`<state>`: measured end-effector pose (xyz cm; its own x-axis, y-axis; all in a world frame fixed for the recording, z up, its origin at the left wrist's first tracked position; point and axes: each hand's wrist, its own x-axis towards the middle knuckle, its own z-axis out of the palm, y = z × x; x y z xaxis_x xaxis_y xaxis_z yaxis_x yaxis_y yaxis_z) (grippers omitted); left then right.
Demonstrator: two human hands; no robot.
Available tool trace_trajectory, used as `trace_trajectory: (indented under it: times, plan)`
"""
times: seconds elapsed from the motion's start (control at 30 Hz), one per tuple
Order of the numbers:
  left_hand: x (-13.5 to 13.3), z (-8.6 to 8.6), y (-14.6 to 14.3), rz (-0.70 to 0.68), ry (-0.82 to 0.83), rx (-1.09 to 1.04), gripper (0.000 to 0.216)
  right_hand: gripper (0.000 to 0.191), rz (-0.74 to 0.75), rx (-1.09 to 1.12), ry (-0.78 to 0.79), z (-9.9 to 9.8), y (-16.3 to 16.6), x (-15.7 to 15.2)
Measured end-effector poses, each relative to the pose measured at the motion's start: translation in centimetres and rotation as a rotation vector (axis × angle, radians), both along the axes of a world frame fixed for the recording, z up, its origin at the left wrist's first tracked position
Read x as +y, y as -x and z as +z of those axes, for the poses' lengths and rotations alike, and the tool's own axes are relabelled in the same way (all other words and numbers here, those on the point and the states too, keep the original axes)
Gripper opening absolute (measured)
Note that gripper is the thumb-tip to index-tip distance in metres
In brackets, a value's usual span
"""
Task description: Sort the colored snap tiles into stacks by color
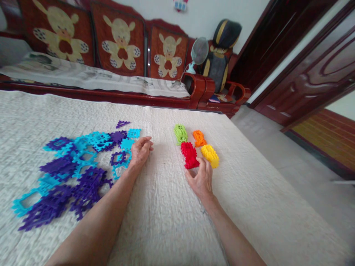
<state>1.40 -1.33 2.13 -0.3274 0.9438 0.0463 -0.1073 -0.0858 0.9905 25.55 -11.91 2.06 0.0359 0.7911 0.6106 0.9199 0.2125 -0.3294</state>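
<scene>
Four stacks of plastic interlocking tiles stand on the white quilted cloth: a green stack, an orange stack, a red stack and a yellow stack. My right hand reaches up to the near end of the red stack, fingertips touching it. My left hand rests on the cloth with fingers loosely curled and nothing in them, beside a spread of loose purple and cyan tiles.
A red wooden sofa with bear-pattern cushions runs along the far side. A small fan and a dark bag stand at its right end. Bare floor and dark wooden doors lie to the right.
</scene>
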Motion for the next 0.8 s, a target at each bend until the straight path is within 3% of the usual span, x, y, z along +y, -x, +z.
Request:
trace_trajectory:
  times: [0.17,0.43,0.6,0.7,0.8]
  plan:
    - [0.0,-0.5,0.0,-0.018,-0.043,0.012,0.032,0.056,0.049,0.000,-0.053,0.6,0.3,-0.5]
    - [0.6,-1.3,0.0,-0.039,-0.078,0.041,0.030,0.037,0.383,0.022,-0.140,1.2,3.5,-0.8]
    - [0.3,-1.3,0.1,-0.021,-0.087,0.070,0.031,0.032,0.579,0.035,0.073,1.2,5.3,-1.7]
    - [0.3,-1.2,0.2,-0.035,-0.083,0.096,0.032,0.035,0.544,0.063,0.178,1.4,7.0,-0.9]
    - [0.1,-1.1,0.3,-0.020,-0.066,0.117,0.033,0.034,0.471,0.188,0.172,1.4,9.0,1.5]
